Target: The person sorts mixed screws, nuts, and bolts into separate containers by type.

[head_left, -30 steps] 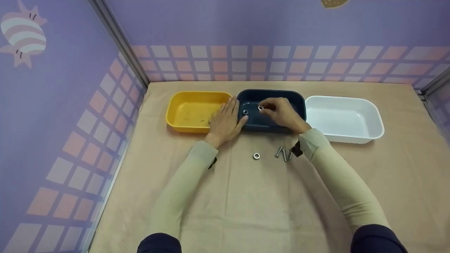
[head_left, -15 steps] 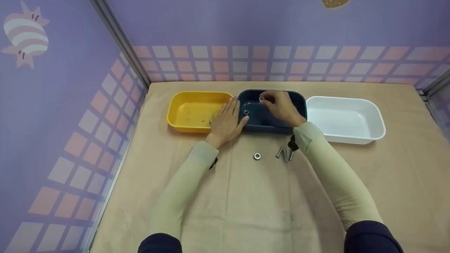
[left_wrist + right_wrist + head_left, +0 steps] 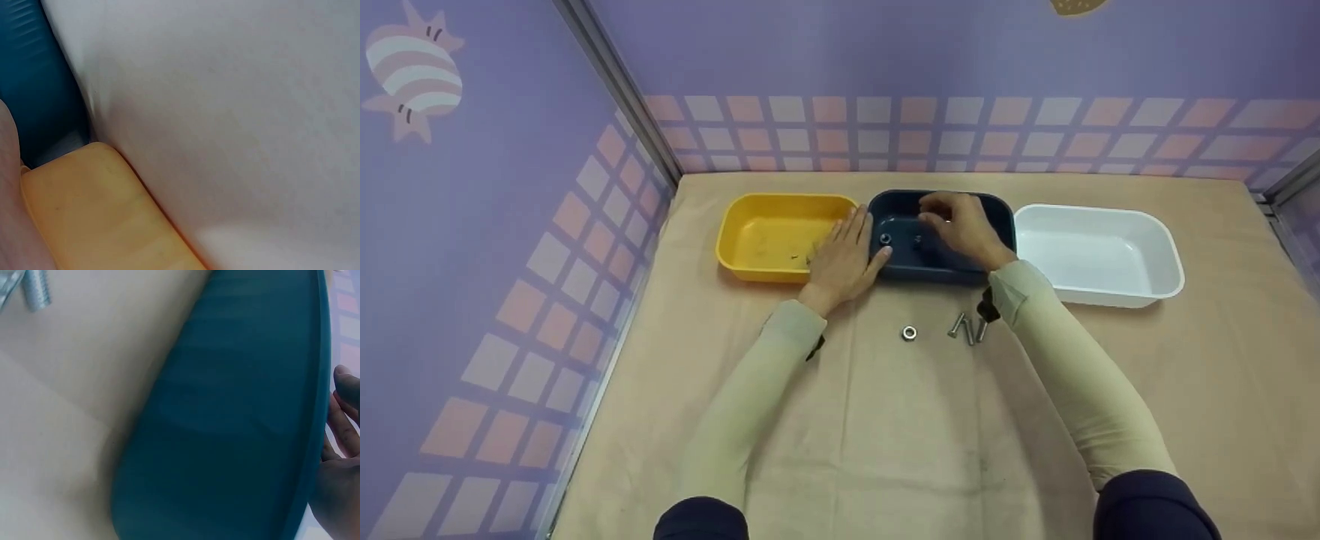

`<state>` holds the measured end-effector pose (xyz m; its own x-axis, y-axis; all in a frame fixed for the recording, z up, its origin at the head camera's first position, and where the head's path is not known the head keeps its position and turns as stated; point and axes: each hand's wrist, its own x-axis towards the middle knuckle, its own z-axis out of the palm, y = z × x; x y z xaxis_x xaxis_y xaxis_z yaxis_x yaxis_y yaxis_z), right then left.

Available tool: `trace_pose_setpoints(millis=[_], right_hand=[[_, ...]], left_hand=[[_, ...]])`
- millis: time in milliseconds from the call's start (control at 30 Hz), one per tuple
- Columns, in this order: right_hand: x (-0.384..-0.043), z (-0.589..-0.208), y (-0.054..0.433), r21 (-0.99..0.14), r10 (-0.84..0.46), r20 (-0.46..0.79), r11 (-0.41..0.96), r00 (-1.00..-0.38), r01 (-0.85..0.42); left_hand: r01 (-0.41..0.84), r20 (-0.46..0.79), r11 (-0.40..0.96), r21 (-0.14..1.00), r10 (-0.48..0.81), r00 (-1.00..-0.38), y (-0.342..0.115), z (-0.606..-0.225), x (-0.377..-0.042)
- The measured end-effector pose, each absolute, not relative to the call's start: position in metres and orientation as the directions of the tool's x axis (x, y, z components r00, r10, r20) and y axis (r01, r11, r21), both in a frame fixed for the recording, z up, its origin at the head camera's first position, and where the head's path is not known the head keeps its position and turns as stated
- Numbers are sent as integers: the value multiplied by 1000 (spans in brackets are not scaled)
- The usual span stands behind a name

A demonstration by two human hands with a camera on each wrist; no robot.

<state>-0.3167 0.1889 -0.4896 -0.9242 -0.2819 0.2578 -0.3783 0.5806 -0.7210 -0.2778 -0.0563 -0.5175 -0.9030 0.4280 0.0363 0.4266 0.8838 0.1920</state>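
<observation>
My left hand (image 3: 841, 259) rests with straight fingers across the adjoining rims of the yellow tray (image 3: 750, 275) and the dark blue tray (image 3: 937, 274). Its edge shows at the left of the left wrist view, by the yellow wall. My right hand (image 3: 962, 227) is over the dark blue tray, thumb and fingertips apart, holding nothing visible. Below its fingertips a small nut (image 3: 917, 241) appears blurred; I cannot tell if it touches the bottom. Another nut (image 3: 885, 239) lies in that tray near my left thumb. The right wrist view shows my right fingers beyond the tray's tall wall.
A white tray (image 3: 1110, 295) stands right of the dark blue one. On the cloth in front lie a nut (image 3: 909, 333) and several bolts (image 3: 969, 331). Small dark bits (image 3: 794, 257) are in the yellow tray. Patterned walls (image 3: 960, 67) border the table's back and left.
My right hand moved slightly back within the dark blue tray, then its fingers parted and let go of the nut, which is now below them. The left hand has stayed in place.
</observation>
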Motion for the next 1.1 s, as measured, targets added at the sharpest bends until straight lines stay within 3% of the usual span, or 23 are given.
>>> trace_pose_setpoints(millis=[1100], right_hand=[[-291, -479, 200, -683, -361, 313, 557, -878, -472]], left_hand=[[422, 29, 888, 184, 425, -905, -56, -519, -280]])
